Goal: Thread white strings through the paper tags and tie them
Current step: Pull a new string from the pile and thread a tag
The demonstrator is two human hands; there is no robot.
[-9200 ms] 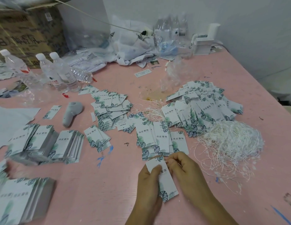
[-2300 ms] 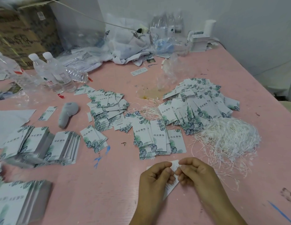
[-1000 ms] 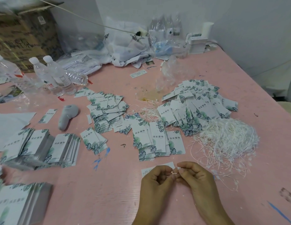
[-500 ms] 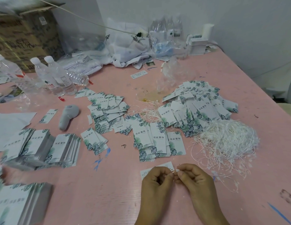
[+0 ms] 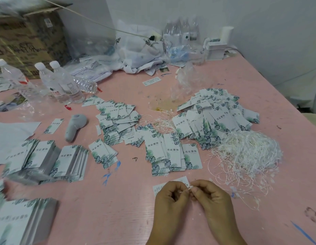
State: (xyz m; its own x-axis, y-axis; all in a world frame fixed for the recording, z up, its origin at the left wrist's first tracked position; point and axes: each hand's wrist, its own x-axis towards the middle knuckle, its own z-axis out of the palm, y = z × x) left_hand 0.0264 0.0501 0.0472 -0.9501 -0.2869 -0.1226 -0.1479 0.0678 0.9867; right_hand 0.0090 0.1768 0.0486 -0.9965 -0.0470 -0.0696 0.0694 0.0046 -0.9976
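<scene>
A pink table (image 5: 224, 71) fills the room's corner against a pale wall, and it is crowded with paper and plastic. At its near edge the person's two hands meet knuckle to knuckle. The left hand (image 5: 168, 198) is curled, thumb and forefinger pinched shut on a thin white string (image 5: 190, 187); the right hand (image 5: 209, 196) is pinched shut on the same string from the other side, so the fingertips nearly touch. Under the left hand lies a paper tag (image 5: 173, 183), face down on the table, its white back showing small print too fine to read and a punched hole near the corner closest to the pinch.

Just beyond the hands a short row of tags (image 5: 173, 152) lies face up, each white with dark green leaf prints and the characters 玮宸服饰. A larger heap of tags (image 5: 217, 114) sits further back to the right, and just beside it, on the right, a loose tangle of white strings (image 5: 249, 152). More stacks of tags (image 5: 47, 160) stand to the left. Far back, a white plastic bag (image 5: 141, 48) shows the letters "HOTEL", and capped water bottles (image 5: 60, 82) stand before a cardboard box (image 5: 30, 39) with blurred print.
</scene>
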